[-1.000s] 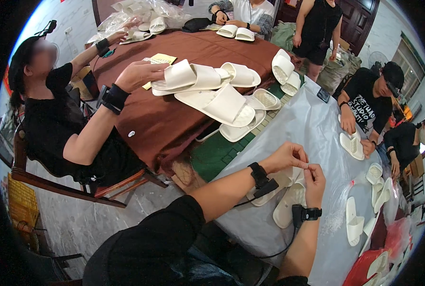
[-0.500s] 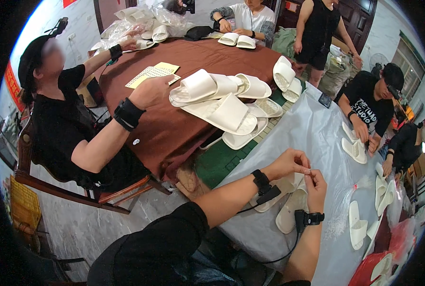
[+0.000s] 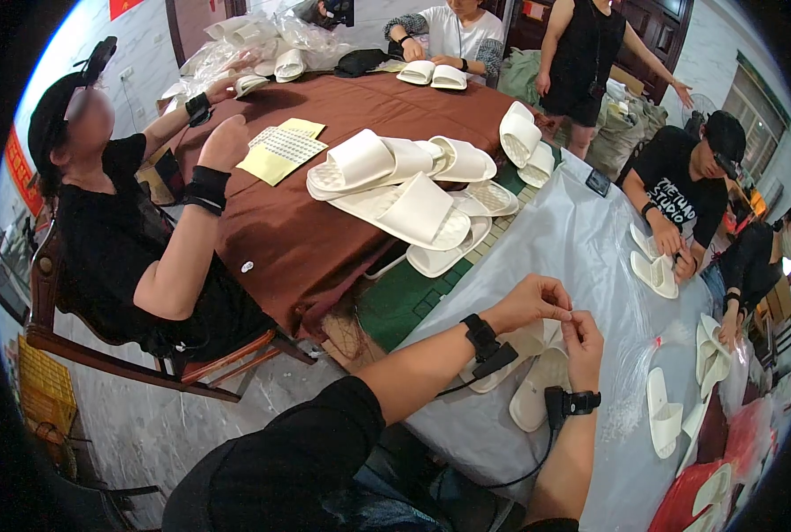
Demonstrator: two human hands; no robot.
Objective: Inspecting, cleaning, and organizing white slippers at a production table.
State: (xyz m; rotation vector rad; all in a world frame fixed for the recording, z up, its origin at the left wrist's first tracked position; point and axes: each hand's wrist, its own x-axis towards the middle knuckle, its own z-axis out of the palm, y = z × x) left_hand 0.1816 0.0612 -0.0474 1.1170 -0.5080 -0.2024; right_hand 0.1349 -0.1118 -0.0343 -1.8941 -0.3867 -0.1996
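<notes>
Left hand (image 3: 530, 301): lower middle, my fingers still pinch something tiny.
Right hand (image 3: 583, 341): fingers meet it, unmoved.
Slippers (image 3: 537, 390): wait below on surface (image 3: 582, 239).

hands: left hand (image 3: 530, 301) and right hand (image 3: 583, 344) meet fingertip to fingertip over the plastic-covered table (image 3: 582, 239), perhaps pinching something too small to tell.
below the hands: pair of slippers (image 3: 533, 372) on the sheet.
ahead-left of the left hand: pile of slippers (image 3: 409, 191) on the cloth-covered table (image 3: 325, 239).
right of the right hand: single slipper (image 3: 663, 424), well apart.
</notes>
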